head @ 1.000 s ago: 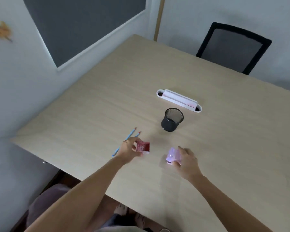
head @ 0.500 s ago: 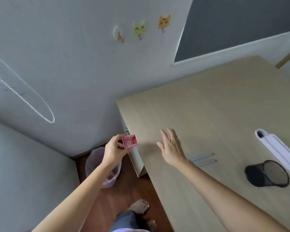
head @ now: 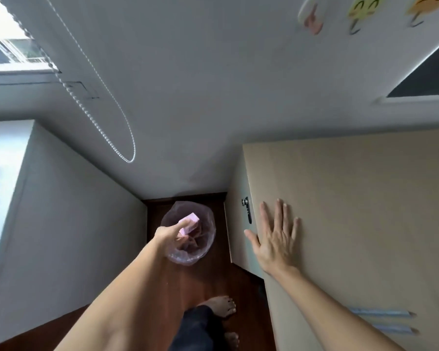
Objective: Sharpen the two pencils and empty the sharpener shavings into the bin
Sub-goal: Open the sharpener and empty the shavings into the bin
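My left hand (head: 171, 233) holds the small pink shavings tray of the sharpener (head: 188, 222) directly over the bin (head: 203, 249), a round bin on the floor lined with a clear pinkish plastic bag. The tray is tilted above the bin's opening. My right hand (head: 275, 239) lies flat, fingers spread, on the corner of the light wooden table (head: 352, 224). Two blue pencils (head: 383, 314) lie side by side on the table at the lower right, partly hidden behind my right forearm.
The bin stands on dark wooden floor between a white cabinet side (head: 61, 224) at left and the table's side panel with a small lock (head: 246, 209). My bare feet (head: 221, 306) are just below the bin. A bead chain (head: 107, 127) hangs on the wall.
My view swung left and down from the table to the floor. My left hand carried the tray out over the bin, and my right hand settled flat on the table corner.
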The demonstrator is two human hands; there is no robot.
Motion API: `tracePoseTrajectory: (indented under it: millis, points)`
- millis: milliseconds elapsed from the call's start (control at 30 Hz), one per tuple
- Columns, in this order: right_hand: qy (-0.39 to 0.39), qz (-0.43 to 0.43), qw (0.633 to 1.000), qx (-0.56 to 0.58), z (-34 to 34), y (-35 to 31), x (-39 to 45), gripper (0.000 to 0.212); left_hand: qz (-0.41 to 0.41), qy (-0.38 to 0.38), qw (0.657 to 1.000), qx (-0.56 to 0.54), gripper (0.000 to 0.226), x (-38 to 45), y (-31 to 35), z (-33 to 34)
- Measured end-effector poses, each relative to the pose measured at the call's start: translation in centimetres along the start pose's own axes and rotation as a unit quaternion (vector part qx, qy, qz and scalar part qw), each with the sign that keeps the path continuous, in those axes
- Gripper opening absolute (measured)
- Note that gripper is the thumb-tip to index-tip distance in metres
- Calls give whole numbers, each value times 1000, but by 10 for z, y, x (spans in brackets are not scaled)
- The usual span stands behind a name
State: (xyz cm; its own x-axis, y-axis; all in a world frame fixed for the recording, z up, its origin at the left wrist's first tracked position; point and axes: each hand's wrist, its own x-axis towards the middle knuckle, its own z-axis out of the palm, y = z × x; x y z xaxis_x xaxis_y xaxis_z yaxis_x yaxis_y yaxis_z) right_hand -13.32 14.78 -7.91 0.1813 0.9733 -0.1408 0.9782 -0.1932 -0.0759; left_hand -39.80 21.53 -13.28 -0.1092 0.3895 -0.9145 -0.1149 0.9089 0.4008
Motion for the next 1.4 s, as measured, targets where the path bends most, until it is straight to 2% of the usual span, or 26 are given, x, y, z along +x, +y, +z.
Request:
tracePoseTrajectory:
  millis: [100,167,333,500,700,933,1067,1233,1333,1400]
  points:
    - [21,-2,1000,-1,4,1,0,81,-148,-62,980,-119,38,19,16,4]
    - [23,-4,1000,-2,4,1,0,82,-217,-58,960,-165,43,30,26,5]
    - [20,-1,1000,1,2,0,0,82,-261,-40,957,-123,53,44,37,4]
    - [19,-1,1000,5,4,1,1,83,-240,-17,967,-84,48,50,37,1]
    - [20,0,1000,10,5,1,1,83,-241,16,963,-124,44,51,32,-2]
    - [21,-1,1000,10,4,2,0,84,-264,7,952,-157,46,45,27,-3]
    - [24,-5,1000,17,4,2,0,84,-174,38,982,-63,33,45,27,0]
    - [26,-6,999,18,5,2,0,85,-158,59,984,-60,33,41,26,-9]
    - [28,-7,1000,12,5,2,0,85,-76,116,990,20,32,40,24,-15]
    - [29,-8,1000,9,5,3,0,86,-68,88,994,-15,34,37,24,-18]
